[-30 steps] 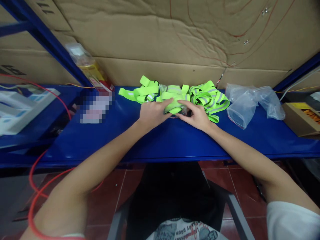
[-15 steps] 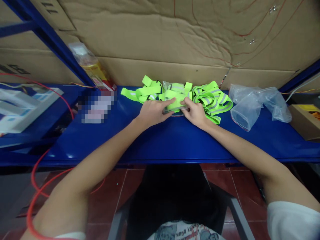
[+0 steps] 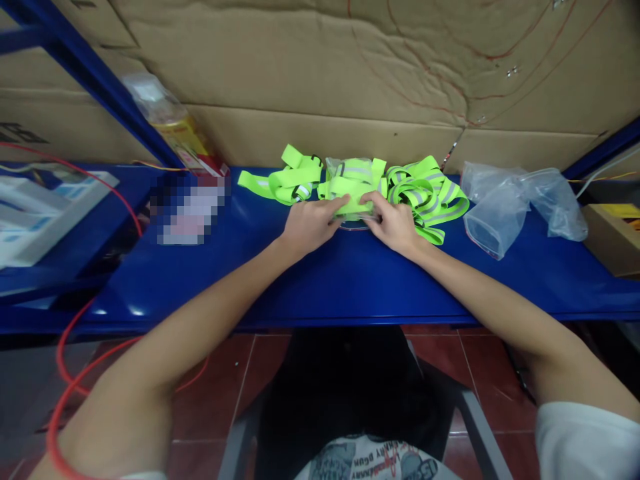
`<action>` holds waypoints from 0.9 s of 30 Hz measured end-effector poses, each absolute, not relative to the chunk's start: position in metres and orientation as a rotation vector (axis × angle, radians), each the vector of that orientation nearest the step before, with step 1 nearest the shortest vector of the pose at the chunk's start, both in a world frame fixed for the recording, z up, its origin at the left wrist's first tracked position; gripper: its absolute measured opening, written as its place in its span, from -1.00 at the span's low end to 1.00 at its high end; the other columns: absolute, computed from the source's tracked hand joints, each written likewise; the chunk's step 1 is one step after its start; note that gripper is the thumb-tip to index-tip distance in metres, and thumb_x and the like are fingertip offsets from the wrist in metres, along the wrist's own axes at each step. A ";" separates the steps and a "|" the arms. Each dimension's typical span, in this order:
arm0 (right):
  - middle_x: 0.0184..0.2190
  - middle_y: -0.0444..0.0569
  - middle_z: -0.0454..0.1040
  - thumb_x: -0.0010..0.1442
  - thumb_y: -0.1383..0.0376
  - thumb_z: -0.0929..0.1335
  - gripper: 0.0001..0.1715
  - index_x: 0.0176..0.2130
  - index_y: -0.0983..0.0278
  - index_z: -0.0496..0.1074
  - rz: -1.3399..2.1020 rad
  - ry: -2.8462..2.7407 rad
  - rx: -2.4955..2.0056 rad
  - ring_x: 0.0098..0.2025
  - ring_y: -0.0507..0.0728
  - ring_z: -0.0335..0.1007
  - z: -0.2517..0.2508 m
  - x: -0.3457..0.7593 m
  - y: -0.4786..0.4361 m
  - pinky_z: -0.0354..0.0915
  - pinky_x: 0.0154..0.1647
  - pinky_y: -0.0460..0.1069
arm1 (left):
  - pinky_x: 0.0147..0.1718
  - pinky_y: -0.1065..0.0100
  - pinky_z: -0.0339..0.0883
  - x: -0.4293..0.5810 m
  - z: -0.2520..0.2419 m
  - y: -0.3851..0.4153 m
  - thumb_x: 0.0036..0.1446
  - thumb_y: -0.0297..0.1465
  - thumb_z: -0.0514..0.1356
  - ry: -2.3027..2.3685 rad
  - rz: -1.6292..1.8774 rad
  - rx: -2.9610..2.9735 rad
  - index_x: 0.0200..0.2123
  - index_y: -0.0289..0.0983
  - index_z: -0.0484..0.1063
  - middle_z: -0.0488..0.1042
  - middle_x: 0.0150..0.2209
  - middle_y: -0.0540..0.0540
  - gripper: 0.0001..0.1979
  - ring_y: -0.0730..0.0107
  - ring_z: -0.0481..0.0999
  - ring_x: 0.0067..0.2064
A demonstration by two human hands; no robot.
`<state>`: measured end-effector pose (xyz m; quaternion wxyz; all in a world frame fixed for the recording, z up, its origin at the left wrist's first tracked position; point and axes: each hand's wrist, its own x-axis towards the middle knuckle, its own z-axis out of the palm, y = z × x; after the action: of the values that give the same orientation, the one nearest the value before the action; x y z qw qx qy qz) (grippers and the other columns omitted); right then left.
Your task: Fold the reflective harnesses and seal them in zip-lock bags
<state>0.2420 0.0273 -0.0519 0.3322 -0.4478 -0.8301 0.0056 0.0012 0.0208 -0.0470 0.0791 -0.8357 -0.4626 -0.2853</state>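
Note:
A clear plastic zip bag (image 3: 355, 225) lies on the blue bench with a folded neon-yellow reflective strap (image 3: 354, 189) inside it. My left hand (image 3: 311, 225) grips the bag's near left side, thumb over the strap. On the near right side, my right hand (image 3: 394, 221) pinches it with bent fingers. The bag's near edge bulges toward me between both hands. Left of the bag sits a loose yellow strap (image 3: 295, 183) with black buckles. A tangled heap of yellow and grey straps (image 3: 430, 193) lies just beyond my right hand.
Empty clear bags (image 3: 497, 217) lie to the right, beside a cardboard box (image 3: 610, 237). At the left back stands a bottle (image 3: 170, 120) with a yellow label. A red hose (image 3: 65, 360) loops past my left arm. Cardboard (image 3: 280, 73) backs the blue bench (image 3: 350, 287).
My view has shifted slightly. Both hands stay on the bag; the right thumb and fingers have moved a little inward over the strap.

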 end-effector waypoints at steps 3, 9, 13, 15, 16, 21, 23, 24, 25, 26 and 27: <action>-0.54 -0.21 0.46 0.33 0.31 0.37 -0.87 -0.09 0.17 0.47 0.091 -2.099 -1.137 -0.52 0.09 0.33 -0.052 0.241 0.026 0.19 -0.36 -0.02 | -0.40 0.32 0.39 0.001 -0.048 0.023 0.32 -0.35 0.32 -1.340 -0.930 -2.490 0.30 -0.12 0.56 0.74 -0.28 -0.10 -0.51 0.24 0.68 -0.32; -0.52 -0.22 0.37 0.40 0.23 0.36 -0.95 -0.14 0.15 0.42 0.221 -1.945 -1.018 -0.51 0.07 0.28 -0.051 0.247 0.021 0.28 -0.38 0.00 | -0.28 0.32 0.49 -0.003 -0.036 0.019 0.43 -0.26 0.19 -1.111 -1.005 -2.566 0.22 -0.16 0.58 0.74 -0.15 -0.14 -0.62 0.27 0.72 -0.23; -0.36 -0.12 0.52 0.44 0.10 0.38 -0.75 0.05 0.14 0.44 0.266 -1.886 -0.931 -0.43 0.10 0.41 -0.047 0.255 0.023 0.39 -0.43 0.02 | -0.24 0.35 0.55 -0.005 -0.031 0.020 0.47 -0.26 0.13 -1.053 -1.198 -2.623 0.17 -0.24 0.57 0.72 -0.03 -0.21 -0.64 0.30 0.72 -0.15; -0.20 -0.03 0.59 0.43 0.05 0.40 -0.62 0.14 0.14 0.44 0.266 -1.931 -0.888 -0.28 0.16 0.54 -0.045 0.258 0.024 0.45 -0.42 0.02 | -0.28 0.40 0.55 -0.005 -0.032 0.022 0.46 -0.26 0.16 -1.054 -1.306 -2.600 0.20 -0.27 0.53 0.72 -0.07 -0.19 -0.63 0.35 0.70 -0.20; -0.10 0.02 0.61 0.39 0.00 0.45 -0.51 0.18 0.14 0.43 0.254 -1.963 -0.872 -0.18 0.20 0.58 -0.044 0.260 0.025 0.48 -0.40 0.02 | -0.30 0.42 0.54 -0.005 -0.033 0.023 0.44 -0.26 0.18 -1.067 -1.351 -2.581 0.20 -0.27 0.52 0.72 -0.11 -0.16 -0.63 0.38 0.69 -0.24; 0.09 0.14 0.55 0.28 -0.13 0.52 -0.22 0.28 0.17 0.37 0.073 -2.078 -0.901 0.03 0.33 0.58 -0.041 0.263 0.024 0.62 -0.13 0.16 | -0.40 0.47 0.51 -0.005 -0.037 0.022 0.38 -0.27 0.26 -1.152 -1.452 -2.567 0.16 -0.25 0.51 0.70 -0.13 -0.12 -0.65 0.44 0.65 -0.30; 0.11 0.17 0.51 0.38 -0.10 0.45 -0.37 0.24 0.17 0.39 -0.008 -2.110 -0.929 0.05 0.34 0.56 -0.042 0.262 0.022 0.62 -0.06 0.20 | -0.35 0.45 0.56 -0.006 -0.036 0.021 0.33 -0.24 0.31 -1.102 -1.403 -2.639 0.20 -0.25 0.50 0.69 -0.07 -0.17 -0.57 0.37 0.68 -0.21; 0.15 0.20 0.47 0.39 -0.11 0.44 -0.39 0.22 0.17 0.40 -0.040 -2.136 -0.934 0.09 0.35 0.55 -0.042 0.262 0.022 0.62 -0.06 0.21 | -0.31 0.43 0.58 -0.007 -0.036 0.021 0.31 -0.23 0.32 -1.073 -1.370 -2.673 0.23 -0.25 0.50 0.69 -0.02 -0.19 -0.53 0.33 0.69 -0.16; 0.22 0.24 0.42 0.38 -0.14 0.45 -0.37 0.21 0.17 0.41 -0.068 -2.168 -0.933 0.13 0.38 0.53 -0.042 0.262 0.022 0.62 -0.07 0.21 | -0.27 0.41 0.60 -0.008 -0.036 0.021 0.30 -0.23 0.33 -1.046 -1.339 -2.699 0.25 -0.25 0.49 0.68 0.04 -0.21 -0.50 0.31 0.70 -0.12; 0.29 0.26 0.35 0.36 -0.16 0.46 -0.34 0.22 0.17 0.42 -0.097 -2.198 -0.932 0.17 0.42 0.51 -0.042 0.262 0.022 0.63 -0.08 0.22 | -0.24 0.38 0.62 -0.009 -0.036 0.022 0.30 -0.24 0.32 -1.027 -1.311 -2.716 0.27 -0.24 0.49 0.67 0.08 -0.23 -0.49 0.28 0.70 -0.08; 0.35 0.26 0.28 0.35 -0.16 0.46 -0.34 0.22 0.16 0.43 -0.126 -2.224 -0.931 0.21 0.45 0.49 -0.043 0.263 0.022 0.63 -0.07 0.24 | -0.20 0.36 0.63 -0.011 -0.035 0.024 0.31 -0.26 0.30 -1.012 -1.282 -2.725 0.28 -0.23 0.50 0.66 0.12 -0.23 -0.50 0.27 0.70 -0.05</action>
<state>0.2629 0.0224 -0.0428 0.3557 -0.3605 -0.8609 -0.0489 -0.0106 0.0236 -0.0355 -0.0176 -0.8576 -0.3184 -0.4036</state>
